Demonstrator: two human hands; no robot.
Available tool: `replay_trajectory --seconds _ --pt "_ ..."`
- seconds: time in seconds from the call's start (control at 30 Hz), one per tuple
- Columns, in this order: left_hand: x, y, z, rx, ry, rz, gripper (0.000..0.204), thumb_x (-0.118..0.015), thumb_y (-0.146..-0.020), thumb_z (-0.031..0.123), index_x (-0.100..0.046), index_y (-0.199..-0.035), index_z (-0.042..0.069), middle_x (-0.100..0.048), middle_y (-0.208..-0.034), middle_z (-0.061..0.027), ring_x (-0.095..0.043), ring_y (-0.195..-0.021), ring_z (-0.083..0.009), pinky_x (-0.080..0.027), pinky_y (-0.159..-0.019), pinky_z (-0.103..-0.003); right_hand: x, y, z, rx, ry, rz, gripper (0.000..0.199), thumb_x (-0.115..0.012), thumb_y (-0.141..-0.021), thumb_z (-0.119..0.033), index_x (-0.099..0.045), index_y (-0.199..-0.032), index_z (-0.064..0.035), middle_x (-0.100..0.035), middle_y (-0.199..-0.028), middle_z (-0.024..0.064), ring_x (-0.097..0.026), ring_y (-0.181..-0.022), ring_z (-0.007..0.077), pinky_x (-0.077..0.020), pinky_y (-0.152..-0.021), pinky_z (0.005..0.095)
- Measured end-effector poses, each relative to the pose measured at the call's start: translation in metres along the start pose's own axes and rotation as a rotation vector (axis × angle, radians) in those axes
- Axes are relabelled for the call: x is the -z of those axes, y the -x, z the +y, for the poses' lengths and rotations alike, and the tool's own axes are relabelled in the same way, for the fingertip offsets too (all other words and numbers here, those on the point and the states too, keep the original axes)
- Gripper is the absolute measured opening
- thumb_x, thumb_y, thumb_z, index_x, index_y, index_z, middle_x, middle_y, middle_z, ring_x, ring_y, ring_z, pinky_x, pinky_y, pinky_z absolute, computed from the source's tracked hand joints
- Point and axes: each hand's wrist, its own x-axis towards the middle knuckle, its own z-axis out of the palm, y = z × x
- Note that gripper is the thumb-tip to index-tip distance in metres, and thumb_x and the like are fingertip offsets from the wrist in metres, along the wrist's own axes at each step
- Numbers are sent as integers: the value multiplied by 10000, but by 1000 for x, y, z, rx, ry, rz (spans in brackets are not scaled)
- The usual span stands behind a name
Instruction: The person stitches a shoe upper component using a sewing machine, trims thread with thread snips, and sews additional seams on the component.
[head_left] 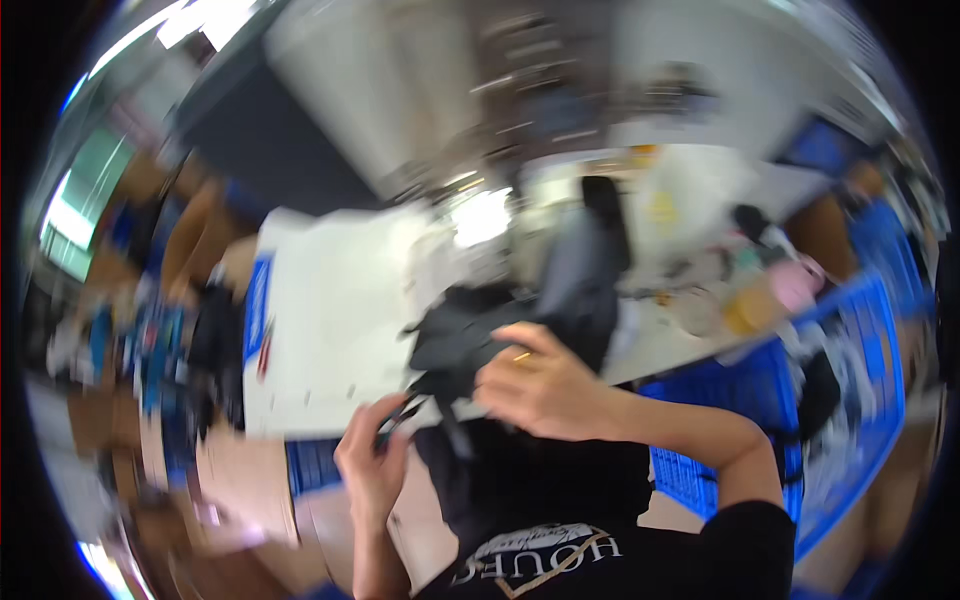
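Note:
A bundle of black fabric (pixel 455 345) hangs over the front edge of the white table, close to my body. My right hand (pixel 545 390) is at the fabric's right side, its fingers curled against the cloth; a ring shows on one finger. Lower and to the left, my left hand (pixel 375 450) pinches a small dark pointed tool (pixel 400 412), too blurred to name surely. A dark strap (pixel 455 428) dangles from the fabric between both hands. Behind the bundle, a grey and black piece (pixel 585 270) lies on the table.
The white table (pixel 330 330) carries a bright lit spot (pixel 480 217) by a blurred machine. A red pen-like item (pixel 264 355) lies at its left edge. Blue plastic crates (pixel 880 350) with bagged items stand at right, near a pink object (pixel 795 285). Boxes fill the left.

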Motion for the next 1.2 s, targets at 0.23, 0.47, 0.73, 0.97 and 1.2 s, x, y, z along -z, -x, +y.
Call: replay_trajectory --seconds 0.23,0.47,0.73,0.97,1.2 --pt "2 2 -3 -59 -75 0 275 -728 -742 18 -660 -1007 50 -628 -805 -65 -608 -657 -170 -457 -548 -265 -6 -14 -4 -16 -94 -46 108 -650 -743 -77 -597 -828 -116 -504 -826 -13 -556 -824 142 -370 -997 391" --pt "3 -11 -2 -307 -379 -65 283 -759 -691 123 -648 -950 108 -568 -747 -14 -593 -597 -169 -467 -502 -293 -13 -7 -8 2 -17 -70 99 -644 -743 -89 -607 -824 -134 -519 -833 -22 -564 -846 129 -377 -978 369" --pt "5 -16 -2 -360 -385 -242 214 -740 -696 148 -593 -844 102 -528 -725 -17 -588 -584 -166 -465 -489 -302 -24 -2 -8 29 37 -90 88 -634 -748 -98 -590 -799 -154 -525 -825 -38 -569 -829 110 -379 -928 334" --pt "-6 -10 -11 -306 -405 -248 200 -739 -702 152 -580 -815 106 -517 -714 -20 -591 -576 -167 -456 -480 -317 -26 -2 -8 51 60 -100 71 -624 -766 -119 -593 -803 -170 -514 -816 -54 -564 -835 94 -367 -942 323" --pt "-11 -11 -9 -295 -363 -224 198 -748 -709 162 -585 -806 108 -510 -702 -18 -585 -556 -174 -445 -475 -316 -24 -2 -7 34 33 -93 69 -672 -786 -93 -618 -782 -136 -570 -816 -46 -590 -845 107 -380 -909 334"
